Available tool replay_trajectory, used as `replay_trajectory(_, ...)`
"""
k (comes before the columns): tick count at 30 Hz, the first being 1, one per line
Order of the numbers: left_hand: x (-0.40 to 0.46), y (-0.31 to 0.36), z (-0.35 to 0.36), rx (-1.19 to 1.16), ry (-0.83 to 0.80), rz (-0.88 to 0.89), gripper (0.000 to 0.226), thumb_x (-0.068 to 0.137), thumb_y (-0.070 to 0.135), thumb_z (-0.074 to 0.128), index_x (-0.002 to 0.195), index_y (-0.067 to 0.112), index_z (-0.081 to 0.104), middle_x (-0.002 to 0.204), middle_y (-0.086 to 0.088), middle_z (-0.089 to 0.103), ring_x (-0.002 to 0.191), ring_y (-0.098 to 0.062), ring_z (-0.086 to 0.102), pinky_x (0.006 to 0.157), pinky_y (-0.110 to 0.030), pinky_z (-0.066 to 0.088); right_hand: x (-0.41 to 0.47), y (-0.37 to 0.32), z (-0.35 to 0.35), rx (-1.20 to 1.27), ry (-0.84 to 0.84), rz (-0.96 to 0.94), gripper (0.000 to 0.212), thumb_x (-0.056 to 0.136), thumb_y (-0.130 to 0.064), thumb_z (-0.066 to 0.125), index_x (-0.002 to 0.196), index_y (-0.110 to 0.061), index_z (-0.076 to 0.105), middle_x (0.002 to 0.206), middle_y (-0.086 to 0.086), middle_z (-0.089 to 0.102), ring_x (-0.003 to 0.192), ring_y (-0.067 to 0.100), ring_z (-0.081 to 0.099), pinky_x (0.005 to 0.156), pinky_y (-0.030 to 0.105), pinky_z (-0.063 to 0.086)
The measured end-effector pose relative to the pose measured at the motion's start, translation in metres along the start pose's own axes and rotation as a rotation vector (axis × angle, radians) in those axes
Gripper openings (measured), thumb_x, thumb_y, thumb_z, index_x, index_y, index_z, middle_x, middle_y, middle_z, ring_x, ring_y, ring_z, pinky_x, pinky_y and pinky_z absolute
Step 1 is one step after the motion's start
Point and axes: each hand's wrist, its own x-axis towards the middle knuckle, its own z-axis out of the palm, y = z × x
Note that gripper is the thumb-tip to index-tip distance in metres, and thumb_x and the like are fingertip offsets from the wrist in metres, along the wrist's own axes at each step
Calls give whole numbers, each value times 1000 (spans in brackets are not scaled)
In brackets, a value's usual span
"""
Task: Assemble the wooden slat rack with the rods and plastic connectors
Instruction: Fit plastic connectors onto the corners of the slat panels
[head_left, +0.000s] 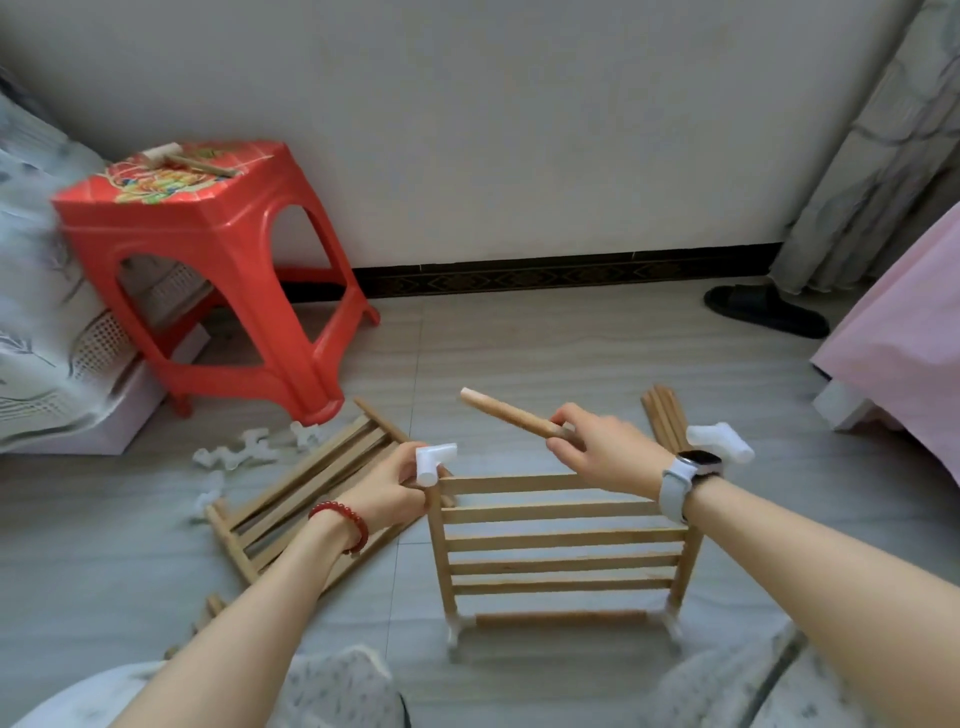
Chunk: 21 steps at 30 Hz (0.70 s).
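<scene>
A wooden slat panel (563, 540) stands upright on the floor in front of me, with white plastic connectors at its lower corners and a rod along the bottom. My left hand (392, 486) grips its top left corner, where a white connector (435, 460) sits. Another white connector (722, 439) caps the top right corner. My right hand (597, 447) holds a wooden rod (511, 415) above the panel, its free end pointing up and left. A second slat panel (306, 488) lies flat on the floor to the left.
A red plastic stool (208, 270) stands at the left with a mallet on its seat. Loose white connectors (244, 452) lie beside it. Spare rods (665, 421) lie at the right. A black slipper (763, 309) and pink bedding (904, 353) are further right.
</scene>
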Motion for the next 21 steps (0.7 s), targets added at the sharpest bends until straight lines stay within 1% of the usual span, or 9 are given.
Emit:
replay_trajectory(2,0,3,5,-166,-39,-54,61,65,13,75,118,14,45,107,-6,60,88,-11,65,70,-25,53,0,-1,4,-142,-14,-60,27,100,-37,35,124,-27,44,88,-3,60,74,17,55,68,34,46)
replay_trajectory(3,0,5,10,-240,-24,-83,60,69,20,78,118,15,44,109,-5,59,88,-12,66,70,-25,54,0,-1,7,-191,-27,-78,27,100,-36,34,123,-27,44,88,-3,59,75,18,54,68,34,45)
replay_trajectory(4,1,8,14,-257,12,-103,53,77,26,76,117,15,44,110,-5,58,87,-12,66,70,-26,55,1,-2,11,-229,-30,-88,26,100,-35,33,121,-25,46,87,-3,58,74,19,54,66,34,44)
replay_trajectory(6,3,12,21,-146,109,-102,39,87,32,63,117,14,45,106,-5,60,84,-11,66,70,-28,56,3,-3,16,-268,-8,-82,22,100,-32,33,116,-23,46,84,-3,55,73,20,52,62,32,38)
replay_trajectory(9,5,16,27,-48,190,-70,34,91,24,58,120,12,45,102,-6,63,81,-13,66,63,-25,55,5,0,16,-269,5,-49,19,99,-29,34,112,-22,46,82,-3,54,73,21,51,63,31,36)
replay_trajectory(13,0,18,29,-7,181,-65,30,93,14,54,121,14,45,98,-2,60,76,-8,65,60,-20,54,1,7,12,-311,-17,-97,20,98,-30,35,113,-26,47,84,-5,56,75,19,52,63,31,37)
replay_trajectory(15,-2,18,28,0,175,-66,31,93,11,51,123,16,45,100,-3,58,76,-8,65,64,-22,56,-2,10,12,-337,13,-135,19,98,-32,35,113,-27,47,87,-5,59,76,19,54,63,31,38)
replay_trajectory(18,-6,19,26,-3,134,-68,35,92,12,50,126,18,43,105,-4,56,81,-10,66,75,-30,57,-4,11,12,-387,112,-202,22,99,-37,34,114,-28,47,93,-6,61,78,19,55,63,30,37)
replay_trajectory(21,-8,19,24,48,82,-85,33,91,19,50,123,22,42,103,-2,55,87,-13,62,85,-37,54,-5,10,17,-410,173,-269,25,99,-39,33,116,-27,46,98,-6,60,80,19,57,64,29,39)
